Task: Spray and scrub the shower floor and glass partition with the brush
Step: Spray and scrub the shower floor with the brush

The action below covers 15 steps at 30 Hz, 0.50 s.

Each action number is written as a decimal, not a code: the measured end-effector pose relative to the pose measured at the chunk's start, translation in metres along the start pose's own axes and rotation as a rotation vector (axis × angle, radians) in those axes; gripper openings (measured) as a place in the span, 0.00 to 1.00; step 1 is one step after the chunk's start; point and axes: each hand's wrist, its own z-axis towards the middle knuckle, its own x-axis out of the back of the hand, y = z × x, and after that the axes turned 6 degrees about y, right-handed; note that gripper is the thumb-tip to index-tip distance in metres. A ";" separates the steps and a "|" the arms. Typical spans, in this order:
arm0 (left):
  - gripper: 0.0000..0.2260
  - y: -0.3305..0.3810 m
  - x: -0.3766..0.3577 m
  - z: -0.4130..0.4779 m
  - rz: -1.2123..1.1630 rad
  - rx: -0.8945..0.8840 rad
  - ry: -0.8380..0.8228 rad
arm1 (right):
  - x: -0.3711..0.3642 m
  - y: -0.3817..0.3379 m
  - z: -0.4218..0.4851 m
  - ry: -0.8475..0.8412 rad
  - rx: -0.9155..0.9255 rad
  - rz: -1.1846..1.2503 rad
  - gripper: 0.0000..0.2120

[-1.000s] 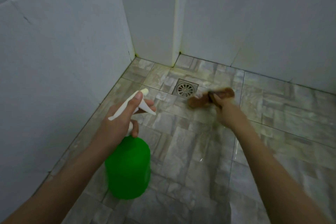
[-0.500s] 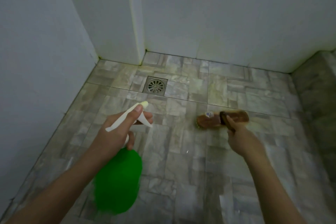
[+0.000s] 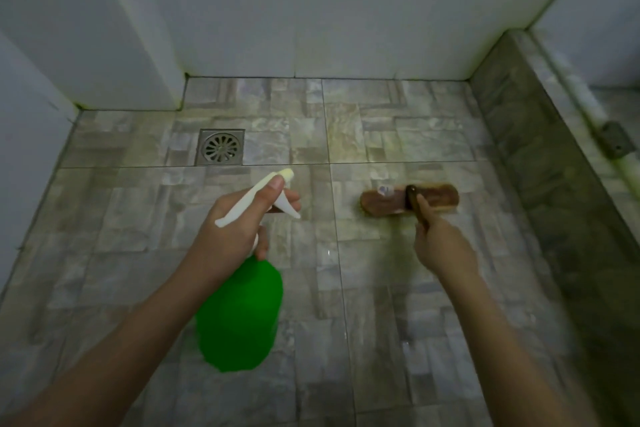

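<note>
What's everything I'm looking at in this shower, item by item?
Spray bottle: one, green with white trigger head, held above the floor, left of centre.
Brush: one, brown, on the floor right of the drain.
Drain: one, grey metal, far left of floor.
Floor: one, grey-beige tiles.
Walls: several, white, behind and left.
Kerb: one, grey stone, right edge.
Left hand: one, grips the bottle's neck.
Right hand: one, grips the brush handle.

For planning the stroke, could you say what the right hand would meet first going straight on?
Past the brush it holds, the right hand would cross floor tiles and probably meet the back wall first.
</note>
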 end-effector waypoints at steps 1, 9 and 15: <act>0.20 0.002 -0.006 0.001 0.019 -0.015 -0.018 | 0.002 -0.002 0.022 0.004 -0.004 -0.026 0.27; 0.23 0.016 -0.044 0.006 -0.031 -0.056 -0.088 | 0.074 -0.004 0.114 -0.130 -0.052 -0.002 0.33; 0.16 0.022 -0.073 0.010 -0.044 -0.037 -0.172 | 0.057 0.028 0.058 0.080 0.044 -0.014 0.33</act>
